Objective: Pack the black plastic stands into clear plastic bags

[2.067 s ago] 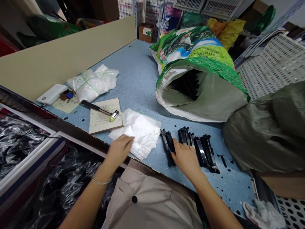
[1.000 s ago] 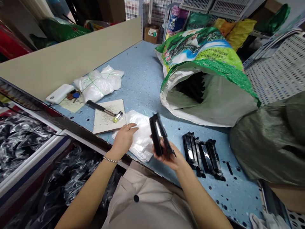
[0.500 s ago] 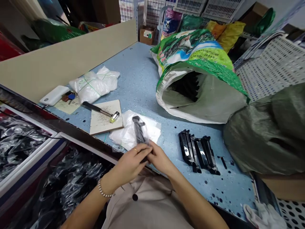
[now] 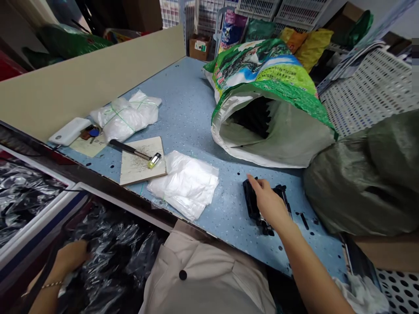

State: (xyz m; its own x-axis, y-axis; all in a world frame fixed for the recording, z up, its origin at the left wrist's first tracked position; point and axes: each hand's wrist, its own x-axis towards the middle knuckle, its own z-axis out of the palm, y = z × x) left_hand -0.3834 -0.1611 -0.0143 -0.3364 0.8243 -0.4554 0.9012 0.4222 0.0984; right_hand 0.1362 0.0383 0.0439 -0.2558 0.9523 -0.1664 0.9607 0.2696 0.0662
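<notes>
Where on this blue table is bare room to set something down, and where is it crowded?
Bare blue tabletop lies between the bundled white bags and the green woven sack. A second patch lies between the loose plastic bags and the black plastic parts under the right hand. The left end is crowded: power bank, keys, small hammer, board.

Your left hand (image 4: pixel 70 257) has left the white plastic bags (image 4: pixel 183 185) and dropped into the clear plastic wrap (image 4: pixel 121 257), while your empty right hand (image 4: pixel 268 203) has moved over the black plastic parts (image 4: pixel 250 198).

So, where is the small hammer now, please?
In the head view, the small hammer lies across a square board, left of the pile of clear plastic bags.
</notes>
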